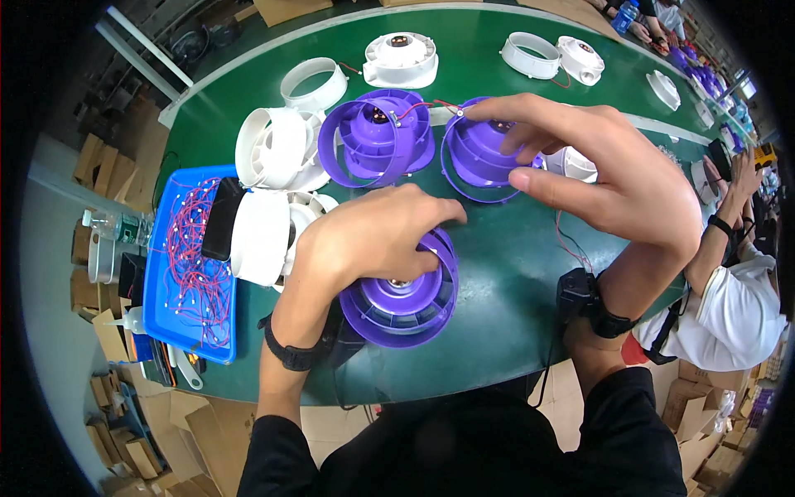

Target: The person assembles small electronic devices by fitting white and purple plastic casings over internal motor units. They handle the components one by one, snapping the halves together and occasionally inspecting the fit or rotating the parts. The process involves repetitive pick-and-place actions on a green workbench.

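Note:
A purple round fan housing [399, 311] stands on the green table right in front of me. My left hand [373, 232] is over its far side, thumb on the inside and fingers bent round the rim; their tips are partly hidden. Farther right, my right hand [609, 161] hovers at another purple fan housing [480, 166], thumb and index finger spread apart. The index fingertip is beside a small white connector [460, 112] on a red wire. A third purple fan housing [364, 137], with a ring standing against it, is left of that one.
At left lies a blue tray [157, 306] of tangled red wires [197, 257], with a black phone-like slab [223, 219] on its edge. White fan housings [269, 149] and white rings [315, 83] stand around the far side. A co-worker's arm [716, 224] is at right.

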Available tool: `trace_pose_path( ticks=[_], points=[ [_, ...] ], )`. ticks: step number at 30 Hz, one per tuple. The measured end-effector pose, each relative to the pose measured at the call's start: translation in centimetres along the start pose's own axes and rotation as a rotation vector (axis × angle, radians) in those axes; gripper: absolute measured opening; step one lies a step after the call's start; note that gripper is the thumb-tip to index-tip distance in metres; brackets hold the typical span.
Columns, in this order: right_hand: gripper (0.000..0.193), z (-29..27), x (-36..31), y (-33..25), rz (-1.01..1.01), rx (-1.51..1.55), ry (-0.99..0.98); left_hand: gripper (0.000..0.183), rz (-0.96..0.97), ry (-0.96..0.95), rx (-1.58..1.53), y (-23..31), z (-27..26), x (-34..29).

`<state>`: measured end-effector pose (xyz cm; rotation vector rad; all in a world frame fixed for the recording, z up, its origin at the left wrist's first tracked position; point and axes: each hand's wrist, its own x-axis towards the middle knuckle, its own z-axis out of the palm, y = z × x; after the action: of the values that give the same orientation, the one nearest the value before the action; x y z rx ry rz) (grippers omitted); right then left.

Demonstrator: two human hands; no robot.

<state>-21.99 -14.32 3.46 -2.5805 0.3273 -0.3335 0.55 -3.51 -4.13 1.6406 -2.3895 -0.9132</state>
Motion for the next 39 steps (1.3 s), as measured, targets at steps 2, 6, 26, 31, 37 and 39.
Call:
trace_pose_path(
  ticks=[2, 6, 26, 31, 37, 39],
  points=[
    [0.049, -0.1, -0.2, -0.1, -0.007, 0.007, 0.009, 0.051, 0.047, -0.005, -0.015, 0.1, -0.1, 0.1],
    [0.045, -0.2, 0.2, -0.1, -0.021, 0.002, -0.026, 0.048, 0.105, 0.029, -0.03, -0.7, -0.3, 0.1],
    [0.101, 2.2, 2.3, -2.9, -0.335, 0.125, 0.166, 0.061, 0.385, 1.028, 0.056, 4.3, -4.1, -4.9],
    [0.071, 2.5, 2.2, -3.4, -0.177, 0.069, 0.303, 0.069, 0.348, 1.145, 0.084, 3.3, -3.5, -3.9],
    [0.069, 2.4, 2.7, -2.9, -0.167, 0.006, 0.531, 0.093, 0.381, 1.078, -0.064, 3.3, -3.9, -4.2],
    [0.069, 2.3, 2.6, -3.0, -0.188, -0.031, 0.564, 0.097, 0.387, 1.071, -0.099, 3.3, -3.8, -3.8]
  ],
)
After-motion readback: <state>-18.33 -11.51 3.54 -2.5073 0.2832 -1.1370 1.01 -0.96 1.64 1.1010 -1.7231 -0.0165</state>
